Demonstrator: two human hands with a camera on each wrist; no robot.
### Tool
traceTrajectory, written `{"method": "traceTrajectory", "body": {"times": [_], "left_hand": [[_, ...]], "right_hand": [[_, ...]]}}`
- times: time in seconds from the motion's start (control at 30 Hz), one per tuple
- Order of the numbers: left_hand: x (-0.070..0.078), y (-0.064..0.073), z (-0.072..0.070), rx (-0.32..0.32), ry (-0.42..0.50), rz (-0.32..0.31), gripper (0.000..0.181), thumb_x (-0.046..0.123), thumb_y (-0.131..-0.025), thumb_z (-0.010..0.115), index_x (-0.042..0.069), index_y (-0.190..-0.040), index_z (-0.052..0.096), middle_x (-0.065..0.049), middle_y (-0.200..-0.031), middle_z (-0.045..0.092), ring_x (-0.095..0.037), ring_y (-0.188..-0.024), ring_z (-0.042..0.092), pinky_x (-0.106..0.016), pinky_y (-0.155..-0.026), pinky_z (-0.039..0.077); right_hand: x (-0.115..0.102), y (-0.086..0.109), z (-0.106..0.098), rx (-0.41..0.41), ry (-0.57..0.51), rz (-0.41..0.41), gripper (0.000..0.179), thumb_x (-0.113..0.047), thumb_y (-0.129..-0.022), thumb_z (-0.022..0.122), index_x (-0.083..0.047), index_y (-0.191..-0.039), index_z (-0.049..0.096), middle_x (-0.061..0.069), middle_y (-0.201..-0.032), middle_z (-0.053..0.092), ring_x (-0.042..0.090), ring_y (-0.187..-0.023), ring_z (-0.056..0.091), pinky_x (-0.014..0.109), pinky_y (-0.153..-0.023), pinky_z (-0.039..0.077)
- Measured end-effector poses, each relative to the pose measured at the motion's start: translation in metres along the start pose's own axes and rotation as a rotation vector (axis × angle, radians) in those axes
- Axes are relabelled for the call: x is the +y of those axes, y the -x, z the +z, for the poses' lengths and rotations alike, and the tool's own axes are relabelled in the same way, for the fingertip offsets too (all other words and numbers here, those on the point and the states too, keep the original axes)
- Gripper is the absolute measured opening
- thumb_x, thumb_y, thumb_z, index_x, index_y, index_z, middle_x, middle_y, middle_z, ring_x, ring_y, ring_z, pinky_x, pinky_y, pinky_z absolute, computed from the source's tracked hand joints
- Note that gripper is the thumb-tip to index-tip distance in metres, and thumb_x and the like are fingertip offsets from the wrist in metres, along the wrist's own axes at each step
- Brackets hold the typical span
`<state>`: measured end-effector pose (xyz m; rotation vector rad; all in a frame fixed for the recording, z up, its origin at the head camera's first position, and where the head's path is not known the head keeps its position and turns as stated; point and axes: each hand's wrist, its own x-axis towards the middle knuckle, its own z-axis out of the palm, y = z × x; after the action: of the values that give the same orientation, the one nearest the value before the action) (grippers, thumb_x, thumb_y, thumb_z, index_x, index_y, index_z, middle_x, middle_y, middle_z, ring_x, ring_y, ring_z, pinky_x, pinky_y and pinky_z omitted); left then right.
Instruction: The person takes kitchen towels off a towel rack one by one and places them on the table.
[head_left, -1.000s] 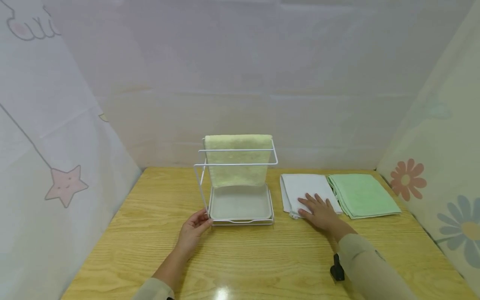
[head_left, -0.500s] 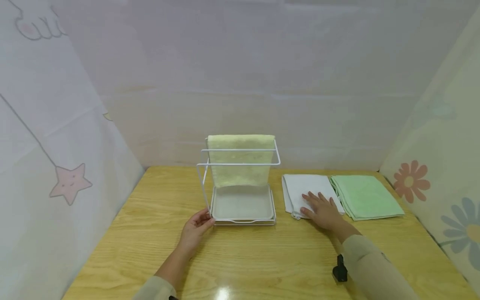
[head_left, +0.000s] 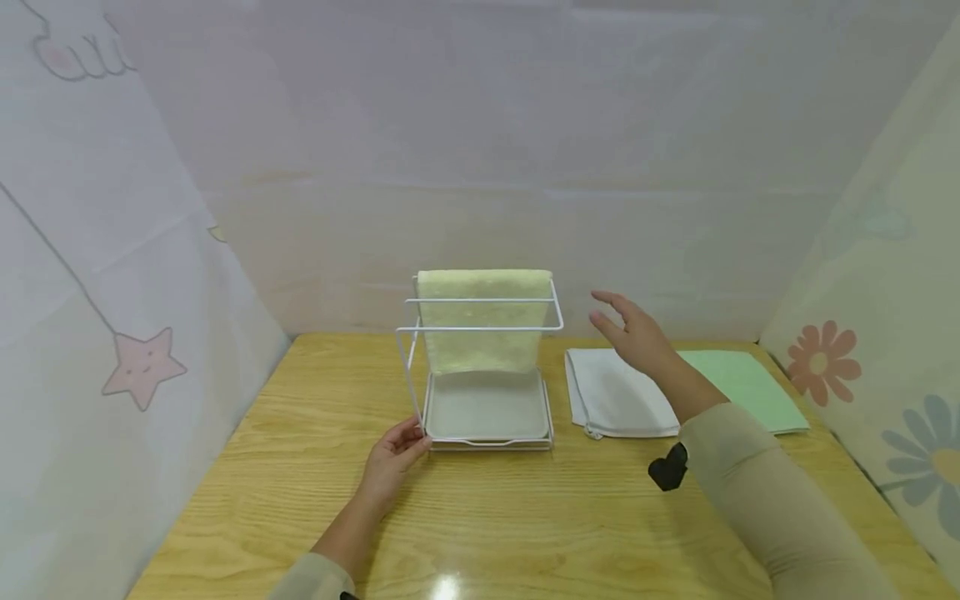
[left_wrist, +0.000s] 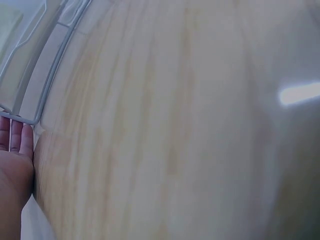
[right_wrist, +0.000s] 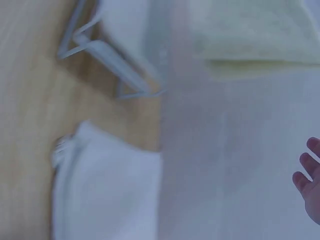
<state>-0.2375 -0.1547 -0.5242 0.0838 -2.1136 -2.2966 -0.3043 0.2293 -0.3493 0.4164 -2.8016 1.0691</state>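
Note:
A white wire towel rack [head_left: 480,328] stands mid-table in the head view, with a shallow pale tray [head_left: 487,406] in its base. Over its rearmost bar hangs a pale yellow towel [head_left: 483,352]. My left hand [head_left: 390,463] grips the rack's lower front left corner, thumb in front and fingers around the side. Raised above the table, my right hand [head_left: 637,337] holds nothing, its fingers spread loosely toward the rack's right side. Below it lies a folded white towel [head_left: 603,392]. In the right wrist view, fingers [right_wrist: 310,167] show at the right edge.
A folded light green towel [head_left: 750,383] lies right of the white one, partly behind my forearm. Printed cloth walls [head_left: 480,167] enclose the back and sides of the wooden table [head_left: 525,525]. A black device [head_left: 668,467] sits at my right cuff.
My right hand has lifted off the white towel, rising up and toward the back. My left hand keeps its grip on the rack corner. The view has shifted slightly.

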Motion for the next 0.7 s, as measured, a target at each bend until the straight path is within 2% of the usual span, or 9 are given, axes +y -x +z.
{"method": "traceTrajectory", "body": {"times": [0.17,0.3,0.47,0.6,0.7], "left_hand": [[-0.004,0.001,0.004,-0.018,0.006,0.010,0.052,-0.001,-0.088,0.069,-0.008,-0.135,0.050,0.004,-0.102,0.062,-0.003,-0.092,0.060,-0.014,-0.081,0.052],[-0.006,0.001,0.004,-0.013,0.008,0.022,0.052,-0.001,-0.087,0.069,-0.008,-0.135,0.051,0.003,-0.102,0.063,-0.004,-0.092,0.060,-0.015,-0.080,0.053],[-0.005,0.001,0.001,-0.011,0.020,0.025,0.051,-0.002,-0.087,0.069,-0.008,-0.135,0.050,0.001,-0.103,0.064,-0.004,-0.092,0.060,-0.015,-0.080,0.053],[-0.005,0.001,-0.002,-0.017,0.011,0.043,0.052,-0.001,-0.088,0.069,-0.009,-0.135,0.050,0.001,-0.104,0.064,-0.003,-0.092,0.061,-0.015,-0.080,0.053],[-0.003,0.001,-0.003,-0.020,-0.003,0.065,0.052,0.001,-0.088,0.069,-0.009,-0.135,0.050,0.002,-0.103,0.064,-0.003,-0.092,0.061,-0.015,-0.080,0.053]], "right_hand": [[-0.042,-0.019,-0.019,0.043,-0.026,-0.037,0.059,-0.049,-0.101,0.046,-0.015,-0.150,0.039,0.016,-0.155,0.037,0.044,-0.142,0.033,0.061,-0.114,0.030],[-0.069,-0.035,-0.021,0.040,-0.025,-0.070,0.059,-0.046,-0.099,0.052,-0.015,-0.148,0.041,0.012,-0.152,0.043,0.036,-0.140,0.039,0.055,-0.115,0.033],[-0.096,-0.053,-0.013,-0.021,-0.016,-0.114,0.058,-0.038,-0.098,0.058,-0.014,-0.148,0.041,0.012,-0.151,0.044,0.030,-0.141,0.039,0.050,-0.116,0.034],[-0.112,-0.064,-0.007,-0.085,0.007,-0.097,0.061,-0.040,-0.095,0.062,-0.021,-0.149,0.040,0.008,-0.153,0.042,0.030,-0.143,0.036,0.053,-0.116,0.033],[-0.120,-0.072,-0.003,-0.130,0.041,-0.094,0.064,-0.041,-0.093,0.065,-0.022,-0.149,0.040,0.010,-0.153,0.041,0.031,-0.143,0.035,0.054,-0.115,0.032]]}}
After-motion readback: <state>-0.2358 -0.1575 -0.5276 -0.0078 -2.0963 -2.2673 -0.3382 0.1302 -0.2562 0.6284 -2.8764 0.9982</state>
